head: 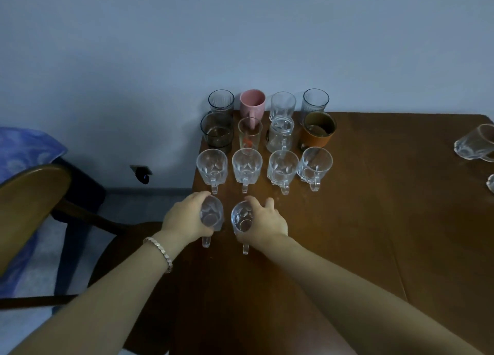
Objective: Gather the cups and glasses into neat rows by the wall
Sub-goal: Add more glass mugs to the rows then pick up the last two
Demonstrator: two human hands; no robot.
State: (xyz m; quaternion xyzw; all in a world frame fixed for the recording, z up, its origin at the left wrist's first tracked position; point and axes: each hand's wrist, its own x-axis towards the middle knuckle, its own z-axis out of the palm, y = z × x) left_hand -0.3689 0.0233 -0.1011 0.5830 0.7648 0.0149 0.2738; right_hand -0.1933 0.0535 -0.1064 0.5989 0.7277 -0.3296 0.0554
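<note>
Three rows of drinkware stand at the table's far left corner by the wall. The back row holds clear tumblers and a pink mug (252,103). The middle row includes a smoky glass (217,131) and an orange-sleeved cup (318,130). The third row is several clear glass mugs, from the leftmost mug (212,165) to the rightmost mug (315,165). In front of them, my left hand (184,218) grips a clear glass mug (212,215). Beside it, my right hand (264,221) wraps another clear glass mug (242,218). Both mugs stand upright on the brown table (374,207), handles toward me.
Two more clear glass mugs, one (474,143) lying on its side and another (491,182) cut off by the frame, are at the table's right edge. A wooden chair (32,207) stands left of the table, with blue fabric (24,146) behind it. The wall runs along the table's far edge.
</note>
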